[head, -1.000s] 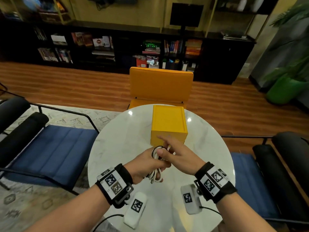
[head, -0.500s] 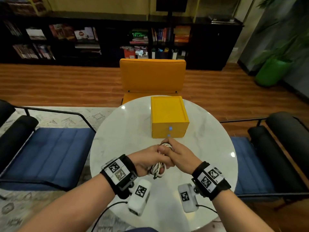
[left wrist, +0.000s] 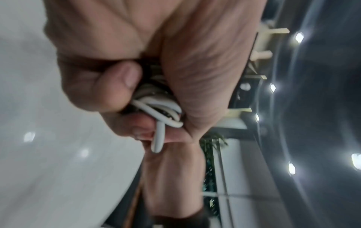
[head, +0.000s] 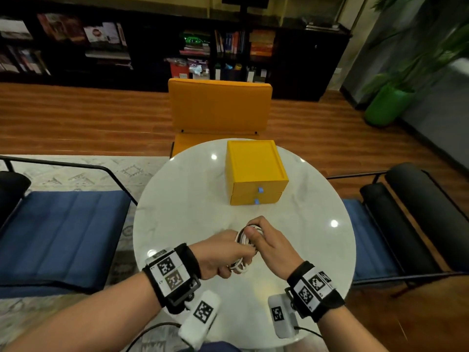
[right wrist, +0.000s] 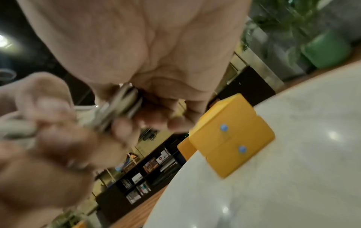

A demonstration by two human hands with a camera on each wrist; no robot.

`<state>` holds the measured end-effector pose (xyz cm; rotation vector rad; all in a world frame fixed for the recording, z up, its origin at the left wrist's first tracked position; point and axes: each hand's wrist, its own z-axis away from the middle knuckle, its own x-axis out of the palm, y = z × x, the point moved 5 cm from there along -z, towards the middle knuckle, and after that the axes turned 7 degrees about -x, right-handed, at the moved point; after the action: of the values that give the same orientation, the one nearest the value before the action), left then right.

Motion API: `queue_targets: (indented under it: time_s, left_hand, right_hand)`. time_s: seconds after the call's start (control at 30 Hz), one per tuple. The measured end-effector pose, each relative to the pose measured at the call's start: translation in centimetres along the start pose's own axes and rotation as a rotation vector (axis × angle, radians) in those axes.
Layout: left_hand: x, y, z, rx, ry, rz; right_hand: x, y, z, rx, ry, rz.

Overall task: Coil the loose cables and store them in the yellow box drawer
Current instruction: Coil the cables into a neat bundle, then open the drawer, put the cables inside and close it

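Observation:
A bundle of white and dark cables (head: 243, 239) (left wrist: 159, 108) (right wrist: 121, 106) is coiled between both hands above the near half of the round marble table (head: 177, 199). My left hand (head: 220, 257) grips the lower loops, which stick out below its fingers. My right hand (head: 264, 240) holds the top of the coil, thumb pressed on it. The yellow box (head: 255, 171) (right wrist: 232, 134) stands at the far side of the table, its two drawers with blue knobs both closed and facing me.
An orange chair (head: 220, 107) stands behind the table, and blue-cushioned chairs flank it at left (head: 63, 237) and right (head: 375, 237). Dark bookshelves (head: 152, 47) line the back wall. A green plant pot (head: 385, 105) sits at far right.
The right hand's pointing finger has closed down onto the coil and both hands now hold it together. The camera has tilted down, so the box's drawer fronts show.

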<state>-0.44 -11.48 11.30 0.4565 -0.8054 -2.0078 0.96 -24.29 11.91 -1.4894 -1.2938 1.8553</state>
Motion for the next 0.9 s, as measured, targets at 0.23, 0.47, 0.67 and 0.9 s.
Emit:
queue_targets:
  time_s: [0.23,0.47,0.67,0.9]
  left_hand:
    - [-0.6,1.3,-0.1,0.346,0.135,-0.822]
    - [-1.9,0.7,-1.4,0.349,0.166,-0.781]
    - [-0.8,0.3,-4.3,0.335,0.109,-0.751]
    - [2.3,1.7,-10.3,0.305,0.138,-0.723]
  right_hand:
    - [-0.3,-3.5,-1.3,-0.014,-0.304,0.197]
    - [1.8,-0.5,-1.2,0.172,-0.512,0.070]
    - [1.4,2.3,-0.1,0.175,-0.624,0.095]
    - [-1.3,8.3,0.5,0.188,-0.478,0.047]
